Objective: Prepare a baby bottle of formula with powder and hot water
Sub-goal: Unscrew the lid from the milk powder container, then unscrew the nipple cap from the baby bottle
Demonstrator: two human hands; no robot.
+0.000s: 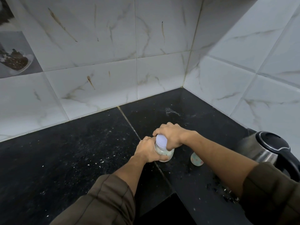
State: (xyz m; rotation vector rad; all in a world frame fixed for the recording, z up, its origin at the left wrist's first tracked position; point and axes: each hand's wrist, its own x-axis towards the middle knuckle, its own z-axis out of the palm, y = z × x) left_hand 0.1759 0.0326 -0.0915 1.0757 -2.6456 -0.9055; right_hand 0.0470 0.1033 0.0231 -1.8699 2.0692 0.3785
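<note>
While both hands hold it, the clear jar [162, 153] stands on the black counter [73, 151], close to the middle of the head view. White stuff, like milk or powder, fills most of the jar, and I cannot tell which it is. A flat, round, pale lid [161, 141] sits on top. The left hand [146, 151] wraps around the jar's side. The right hand [170, 135] comes from above and its fingers curl around the lid's edge.

Just right of the jar stands a small dotted container [196, 158], partly hidden by the right arm. Further right is a shiny steel kettle [259, 148] with a black lid and handle. The counter is smooth dark stone with white crumbs on it. White marble-look tiles [113, 46] cover the walls.
</note>
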